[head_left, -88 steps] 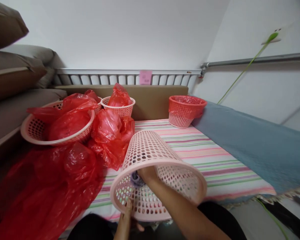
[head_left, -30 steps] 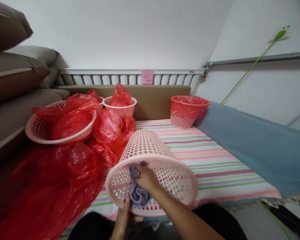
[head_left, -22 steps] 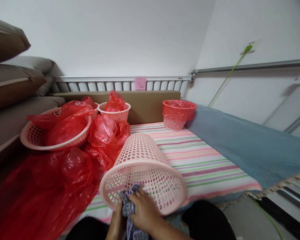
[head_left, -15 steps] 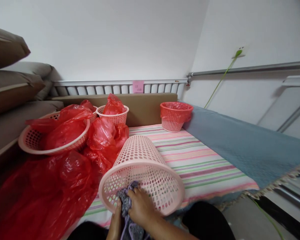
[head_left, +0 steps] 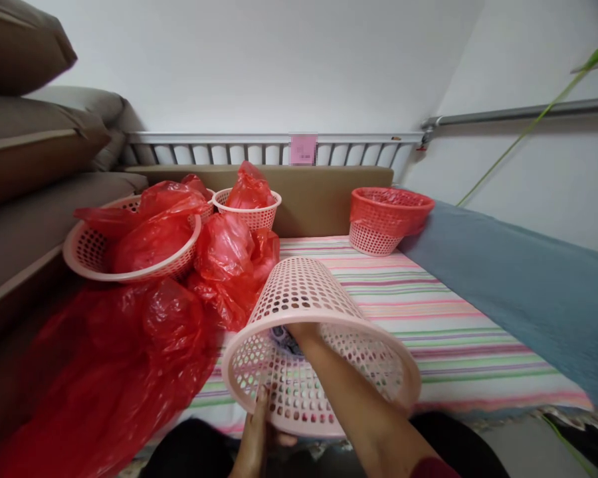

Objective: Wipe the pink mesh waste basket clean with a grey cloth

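A pale pink perforated plastic basket (head_left: pixel 309 289) lies on its side in front of me, its mouth facing me. My left hand (head_left: pixel 260 418) grips the lower left of its rim, thumb inside and fingers beneath. Deep inside the mouth is my right hand (head_left: pixel 303 333), holding a grey and purple cloth (head_left: pixel 283 340) against the inner wall. The upper rim and wall hide most of the right hand's fingers and part of the cloth.
Red plastic bags (head_left: pixel 169 332) spread over the left side, beside a wide pink basket (head_left: pixel 184 255) and a smaller one (head_left: pixel 249 218). Another basket (head_left: pixel 373 239) with a red bag over its top stands at the back right. Cushions (head_left: pixel 34 159) are stacked at left.
My right hand has gone deeper into the basket with the cloth. My left hand has let go of the cloth and taken the rim. The view has shifted, moving everything rightward in it.
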{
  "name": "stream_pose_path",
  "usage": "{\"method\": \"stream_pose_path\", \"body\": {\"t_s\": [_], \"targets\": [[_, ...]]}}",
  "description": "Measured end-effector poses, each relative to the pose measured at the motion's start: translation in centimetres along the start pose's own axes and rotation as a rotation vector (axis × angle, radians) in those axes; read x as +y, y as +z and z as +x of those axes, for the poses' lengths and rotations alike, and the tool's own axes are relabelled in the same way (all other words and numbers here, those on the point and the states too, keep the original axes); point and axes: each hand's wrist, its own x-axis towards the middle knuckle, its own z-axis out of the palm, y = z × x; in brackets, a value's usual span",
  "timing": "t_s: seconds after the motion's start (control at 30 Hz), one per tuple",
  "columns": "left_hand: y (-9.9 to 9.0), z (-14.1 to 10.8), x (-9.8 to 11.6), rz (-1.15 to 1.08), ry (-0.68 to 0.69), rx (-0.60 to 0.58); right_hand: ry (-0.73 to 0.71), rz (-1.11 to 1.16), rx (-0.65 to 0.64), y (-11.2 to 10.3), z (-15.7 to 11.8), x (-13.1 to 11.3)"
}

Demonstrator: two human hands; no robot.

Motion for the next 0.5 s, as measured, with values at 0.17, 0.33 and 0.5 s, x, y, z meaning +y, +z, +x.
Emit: {"method": "stream_pose_path", "body": {"t_s": [0.17, 0.33, 0.5], "targets": [[0.1, -0.3, 0.1, -0.033, 0.012, -0.02, -0.027, -0.053, 0.014, 0.6, 0.7, 0.3], [-0.3, 0.6, -0.3, -0.057, 0.02, 0.002, -0.045, -0.141, -0.16, -0.3, -2.7, -0.3], [-0.7, 1.6, -0.8, -0.12, 0.031, 0.054, -0.17, -0.172, -0.266, -2.2, -10.1, -1.2]]}}
